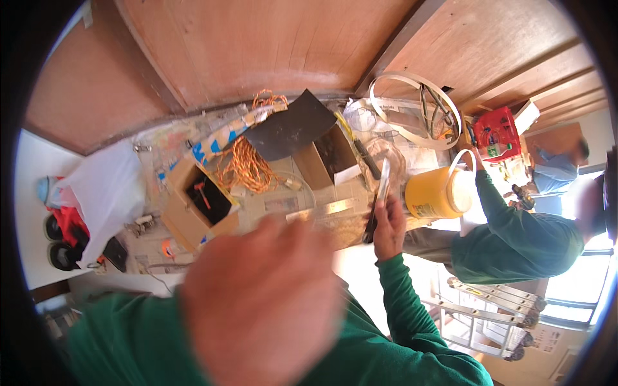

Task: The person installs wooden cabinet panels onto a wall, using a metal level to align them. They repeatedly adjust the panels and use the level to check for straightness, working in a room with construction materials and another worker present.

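My left hand [264,296] is large and smeared by motion in the lower middle, so its fingers' hold cannot be made out. Just beyond its fingers shows a long shiny metal strip [331,208]. To the right, my right hand [389,228] is closed on a narrow tool with a bright flat blade [385,180] pointing away from me; its exact kind is unclear. A dark, handle-like piece [371,222] shows beside these fingers. The yellow bucket [438,192] with a white handle stands right of that hand.
On the paper-covered table are an open cardboard box [199,201], an orange cord [246,166], a black sheet [293,128] and another box [325,154]. A co-worker in green [515,241] stands at right, near a red crate [497,132] and a ladder [496,309].
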